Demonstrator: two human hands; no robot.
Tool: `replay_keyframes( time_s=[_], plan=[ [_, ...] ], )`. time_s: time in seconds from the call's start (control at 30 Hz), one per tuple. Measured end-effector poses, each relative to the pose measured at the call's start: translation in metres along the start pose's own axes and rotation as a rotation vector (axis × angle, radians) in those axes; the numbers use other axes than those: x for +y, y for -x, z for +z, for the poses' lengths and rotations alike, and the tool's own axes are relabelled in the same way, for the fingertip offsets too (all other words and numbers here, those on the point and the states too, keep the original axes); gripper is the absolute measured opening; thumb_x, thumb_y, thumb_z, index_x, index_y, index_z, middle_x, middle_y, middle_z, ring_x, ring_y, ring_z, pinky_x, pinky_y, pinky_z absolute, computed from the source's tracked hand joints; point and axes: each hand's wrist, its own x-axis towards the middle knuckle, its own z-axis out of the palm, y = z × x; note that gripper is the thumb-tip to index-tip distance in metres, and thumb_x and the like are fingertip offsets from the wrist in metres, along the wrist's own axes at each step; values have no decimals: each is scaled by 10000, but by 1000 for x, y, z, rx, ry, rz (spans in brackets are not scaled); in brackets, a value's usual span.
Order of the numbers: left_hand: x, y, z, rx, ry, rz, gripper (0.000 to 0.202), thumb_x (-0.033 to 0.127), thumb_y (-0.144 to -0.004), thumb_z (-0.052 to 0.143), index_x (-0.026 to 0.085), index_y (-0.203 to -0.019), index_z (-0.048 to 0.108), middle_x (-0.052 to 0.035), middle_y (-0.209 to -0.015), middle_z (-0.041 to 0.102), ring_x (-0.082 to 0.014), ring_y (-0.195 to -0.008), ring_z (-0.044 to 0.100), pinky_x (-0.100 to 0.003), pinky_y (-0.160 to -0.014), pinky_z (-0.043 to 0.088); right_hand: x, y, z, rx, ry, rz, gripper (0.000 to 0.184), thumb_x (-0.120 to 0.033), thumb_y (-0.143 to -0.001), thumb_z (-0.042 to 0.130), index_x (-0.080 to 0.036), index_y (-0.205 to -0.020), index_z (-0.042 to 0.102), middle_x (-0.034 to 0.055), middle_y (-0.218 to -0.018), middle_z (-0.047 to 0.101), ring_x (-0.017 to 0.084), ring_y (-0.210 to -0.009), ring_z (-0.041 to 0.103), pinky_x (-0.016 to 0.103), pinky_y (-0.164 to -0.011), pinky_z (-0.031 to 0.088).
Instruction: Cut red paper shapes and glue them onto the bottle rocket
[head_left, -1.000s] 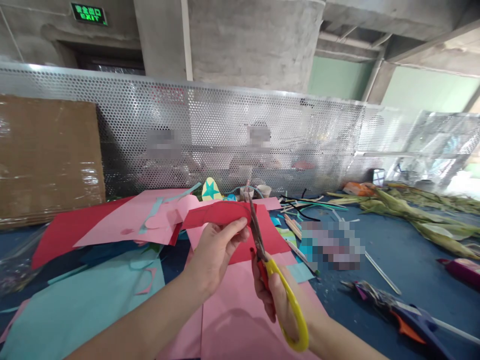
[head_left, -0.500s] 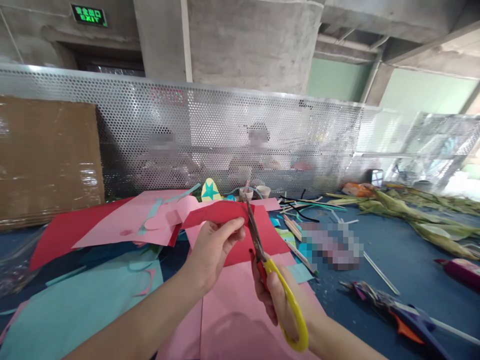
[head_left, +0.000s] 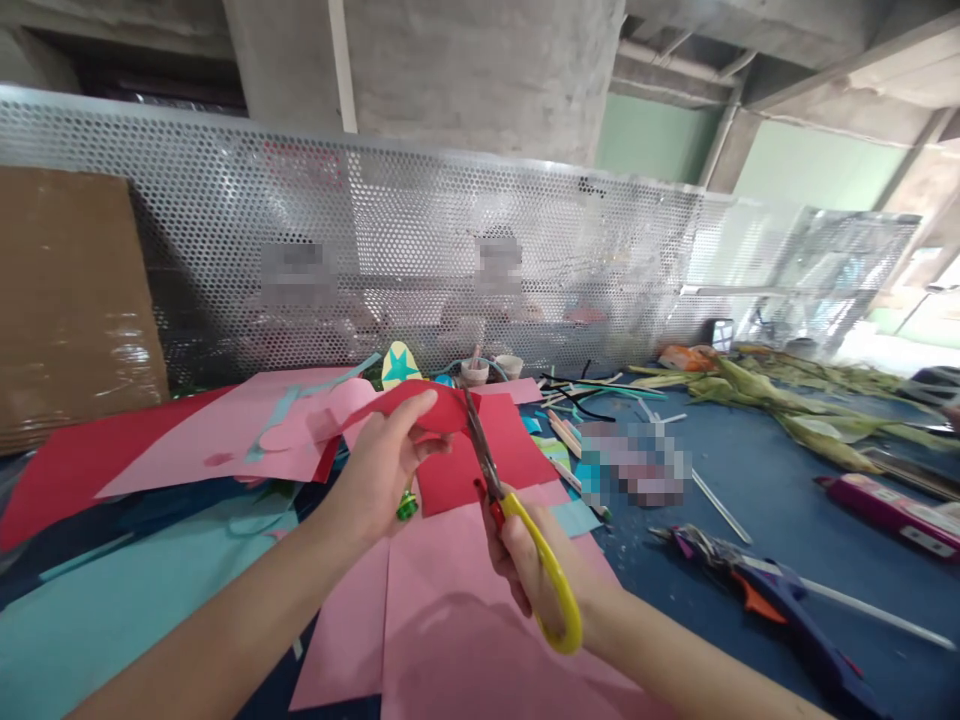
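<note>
Over pink sheets [head_left: 450, 620], left hand [head_left: 390, 460] pinching part-hidden red paper [head_left: 450, 407], right hand [head_left: 525, 555] gripping scissors [head_left: 491, 482], cup [head_left: 474, 374] holding indistinct stick [head_left: 476, 354]

Person's left hand [head_left: 379, 465] plus right hand [head_left: 523, 560]: two. Scissors [head_left: 490, 476]: one pair. White cups [head_left: 508, 368]: two. Glue gun [head_left: 802, 622]: one. Turquoise star [head_left: 400, 365]: one.

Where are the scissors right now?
In the head view, the scissors are just right of centre, in the right hand, their blades at the right end of the red paper piece held in the left hand.
</note>
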Motion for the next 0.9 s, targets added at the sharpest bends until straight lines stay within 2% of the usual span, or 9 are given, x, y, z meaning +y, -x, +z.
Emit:
replay_keyframes(
  time_s=[0.1,0.2,0.3,0.53,0.63,0.77,0.9],
  plan=[
    [4,-3,1,9,-27,39,178,293,-611,809,195,-624,662,-3,-645,649,-174,-640,612,-265,-573,500,1,-1,-1,-25,1,-5,638,-869,-802,269,-240,-761,369,-91,-540,311,68,-426,212,208,-375,236],
    [6,-5,0,-27,-62,139,158,253,-631,823,220,-639,669,6,-700,669,-183,-716,639,-269,-655,537,3,-2,-2,-38,4,-14,627,-852,-821,278,-234,-777,375,-83,-562,350,67,-437,236,207,-387,236],
    [6,-7,-1,-70,-86,207,164,277,-647,836,231,-665,679,1,-732,688,-194,-750,659,-279,-715,552,4,-2,-3,-59,24,-36,613,-833,-840,286,-230,-775,379,-80,-566,355,69,-447,250,208,-397,229],
    [6,-9,-7,-63,-279,293,216,350,-679,830,207,-751,685,-26,-776,714,-213,-759,673,-286,-700,553,5,-2,-1,-64,17,-12,609,-834,-837,300,-233,-763,364,-85,-552,327,72,-442,240,210,-391,210],
    [6,-10,-9,-69,-308,298,202,341,-696,818,204,-752,681,-26,-770,713,-209,-761,673,-272,-693,547,5,-1,0,-47,16,2,609,-835,-834,299,-234,-757,366,-82,-547,339,73,-438,242,209,-385,212],
    [5,-10,-9,-80,-301,268,153,297,-707,789,200,-774,692,-15,-773,719,-201,-797,669,-280,-757,534,6,-2,0,-28,28,-7,599,-816,-848,305,-230,-761,393,-73,-550,363,80,-444,263,210,-387,242],
    [6,-9,-7,-101,-321,256,50,224,-707,721,197,-717,680,14,-716,687,-171,-743,634,-264,-719,510,5,-1,1,-18,15,-7,612,-827,-839,301,-227,-767,400,-77,-549,358,77,-445,258,207,-389,250]
  ],
)
